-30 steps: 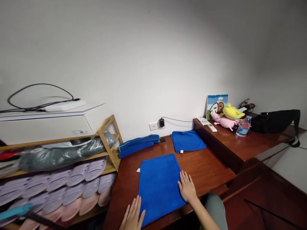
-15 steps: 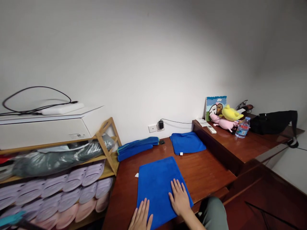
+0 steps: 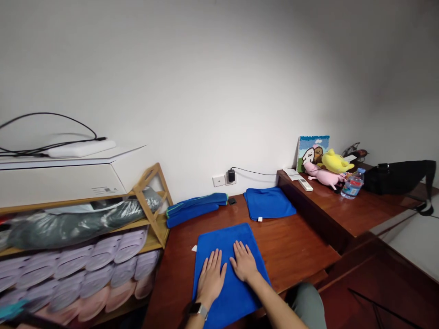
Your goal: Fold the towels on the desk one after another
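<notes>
A blue cloth (image 3: 224,237) lies spread on the brown wooden table (image 3: 281,242), with a small white tag at its left edge. My left hand (image 3: 211,276) rests flat on the cloth's left part, fingers stretched; a watch is on that wrist. Flat on the cloth to the right is my right hand (image 3: 244,262), its fingers slightly apart. Neither hand holds anything. Behind, a folded blue cloth (image 3: 269,203) with a white tag lies near the wall. Further left is a long folded blue bundle (image 3: 197,209) with green edging.
At left stands a wooden rack (image 3: 159,224) with slippers, a plastic-wrapped bundle and a white box (image 3: 61,183) on top. The raised surface (image 3: 360,214) at right holds a bottle (image 3: 353,183), plush toys, a remote and a black bag. A charger (image 3: 231,175) is plugged into the wall.
Both hands have moved further up the blue cloth and closer together. My left hand and its watch now show more fully. The view has shifted slightly.
</notes>
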Available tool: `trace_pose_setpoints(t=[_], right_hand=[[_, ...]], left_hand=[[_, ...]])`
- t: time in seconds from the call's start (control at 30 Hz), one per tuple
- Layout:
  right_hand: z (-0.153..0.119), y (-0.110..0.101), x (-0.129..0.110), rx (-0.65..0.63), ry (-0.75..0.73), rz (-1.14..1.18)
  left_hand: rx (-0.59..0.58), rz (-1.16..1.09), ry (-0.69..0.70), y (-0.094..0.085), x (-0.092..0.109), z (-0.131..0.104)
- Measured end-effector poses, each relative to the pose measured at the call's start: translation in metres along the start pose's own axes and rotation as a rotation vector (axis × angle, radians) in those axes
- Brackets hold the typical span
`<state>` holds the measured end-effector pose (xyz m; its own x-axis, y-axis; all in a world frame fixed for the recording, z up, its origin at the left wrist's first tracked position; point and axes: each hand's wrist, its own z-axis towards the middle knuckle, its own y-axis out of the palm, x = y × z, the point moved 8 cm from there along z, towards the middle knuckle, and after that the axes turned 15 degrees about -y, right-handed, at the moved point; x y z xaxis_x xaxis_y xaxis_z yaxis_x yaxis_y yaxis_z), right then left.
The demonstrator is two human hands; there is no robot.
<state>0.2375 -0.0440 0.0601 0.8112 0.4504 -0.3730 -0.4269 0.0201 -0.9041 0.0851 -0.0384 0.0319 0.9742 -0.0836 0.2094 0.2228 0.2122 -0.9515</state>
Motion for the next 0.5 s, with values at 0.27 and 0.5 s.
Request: trace_pose_setpoints(t=[0.27,0.5], right_hand=[[-0.034,-0.013,0.068,-0.010,0.252,-0.126],[0.053,0.006,0.008,0.012,-0.033,-0.031]], left_hand=[[0.119,-0.001,-0.030,0.004,-0.080,-0.023],[-0.005,-0.035,0.035,0.004,0.007,0.049]])
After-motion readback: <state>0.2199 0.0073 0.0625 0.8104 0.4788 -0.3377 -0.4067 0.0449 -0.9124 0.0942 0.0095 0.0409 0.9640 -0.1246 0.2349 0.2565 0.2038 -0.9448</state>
